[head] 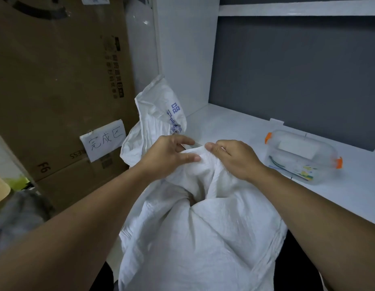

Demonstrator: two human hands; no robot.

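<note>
White sack (203, 238): left hand (167, 156) and right hand (235, 158) both pinch its rim.

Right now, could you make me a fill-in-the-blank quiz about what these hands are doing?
1. The left hand and the right hand both grip the top edge of a ____ woven sack.
2. The clear container on the desk has latches coloured ____.
3. The handwritten note is fixed to a ____ box.
4. The second sack behind the hands bears print in ____.
Missing words: white; orange; cardboard; blue.
</note>
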